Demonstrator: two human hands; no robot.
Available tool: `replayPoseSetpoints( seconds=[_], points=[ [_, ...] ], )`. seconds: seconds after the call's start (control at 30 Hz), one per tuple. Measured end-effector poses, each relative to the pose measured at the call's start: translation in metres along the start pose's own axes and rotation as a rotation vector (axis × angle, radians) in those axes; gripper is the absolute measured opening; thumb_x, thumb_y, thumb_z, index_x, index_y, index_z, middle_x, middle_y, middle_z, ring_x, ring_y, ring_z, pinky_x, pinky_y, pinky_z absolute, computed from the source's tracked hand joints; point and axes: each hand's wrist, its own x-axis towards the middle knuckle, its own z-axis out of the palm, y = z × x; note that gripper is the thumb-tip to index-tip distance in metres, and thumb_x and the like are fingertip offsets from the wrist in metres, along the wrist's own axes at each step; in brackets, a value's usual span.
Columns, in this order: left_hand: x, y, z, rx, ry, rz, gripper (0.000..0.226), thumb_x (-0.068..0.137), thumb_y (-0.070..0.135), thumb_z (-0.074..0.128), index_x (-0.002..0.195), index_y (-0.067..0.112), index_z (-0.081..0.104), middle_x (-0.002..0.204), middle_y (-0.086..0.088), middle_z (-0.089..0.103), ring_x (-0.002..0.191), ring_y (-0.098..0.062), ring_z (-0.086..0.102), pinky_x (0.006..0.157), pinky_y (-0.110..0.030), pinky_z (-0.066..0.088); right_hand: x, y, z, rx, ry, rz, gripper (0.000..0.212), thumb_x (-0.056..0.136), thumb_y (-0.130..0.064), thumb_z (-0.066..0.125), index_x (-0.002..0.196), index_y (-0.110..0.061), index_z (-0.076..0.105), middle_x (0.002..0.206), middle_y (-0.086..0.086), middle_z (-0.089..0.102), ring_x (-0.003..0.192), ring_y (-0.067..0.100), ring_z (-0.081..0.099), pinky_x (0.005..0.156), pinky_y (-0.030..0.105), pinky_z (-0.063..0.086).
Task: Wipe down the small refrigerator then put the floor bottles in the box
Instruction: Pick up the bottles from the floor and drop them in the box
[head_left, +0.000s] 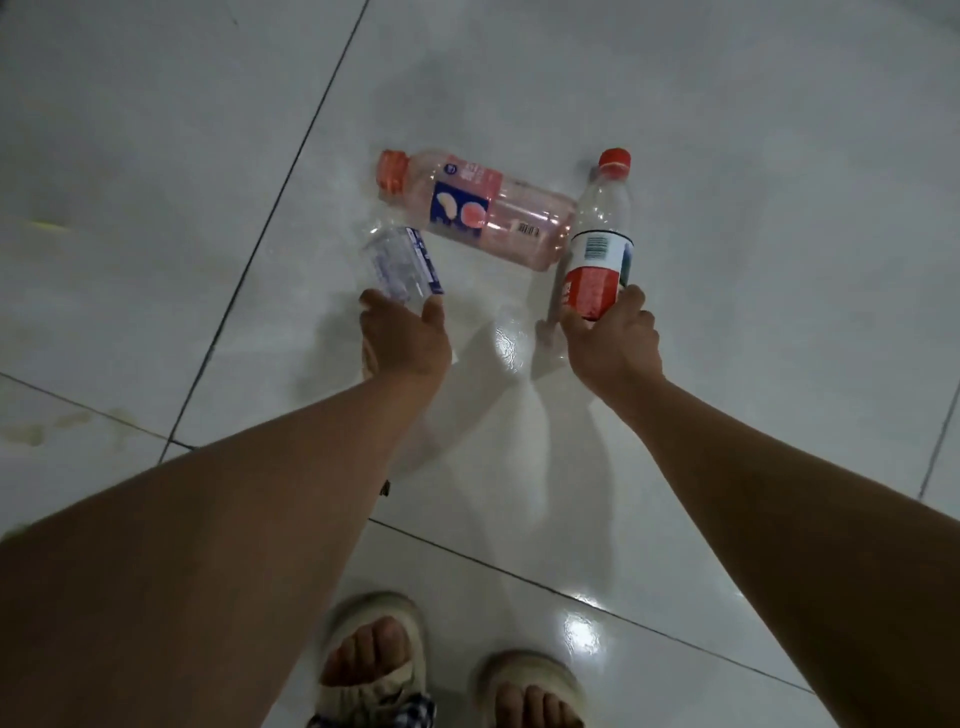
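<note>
From the head view, my right hand (613, 338) grips the red-label bottle (597, 244) by its lower body, cap pointing away. My left hand (402, 332), fingers spread, reaches around the crushed clear bottle (402, 262) on the floor (156, 156). The pink bottle (483, 208) lies beyond, so I judge it comes last. No box is visible.
</note>
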Motion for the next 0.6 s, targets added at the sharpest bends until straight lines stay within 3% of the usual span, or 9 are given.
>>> replayPoseSetpoints(
  seconds=[0.27,0.6],
  points=[
    [-0.020,0.021,-0.048,0.261,-0.126,0.095,0.061,0.090,0.032,0.059,0.133,0.000,0.031,0.137,-0.021,0.043,0.126,-0.037,0.043,0.096,-0.043,0.039,-0.039,-0.017,-0.027,-0.222,-0.114,-0.136,0.067,0.087,-0.029,0.062,0.139,-0.007,0.027,0.129,0.017,0.043,0.119,0.033,0.040,0.095,0.041,0.038],
    [-0.090,0.067,-0.188,0.378,-0.140,0.140,0.058,0.089,0.032,0.060,0.135,0.009,0.032,0.133,-0.015,0.047,0.122,-0.031,0.047,0.090,-0.042,0.043,-0.150,-0.090,-0.108,-0.545,-0.255,-0.394,0.068,0.088,-0.029,0.063,0.142,-0.013,0.025,0.144,0.012,0.034,0.127,0.029,0.036,0.100,0.040,0.041]
  ],
)
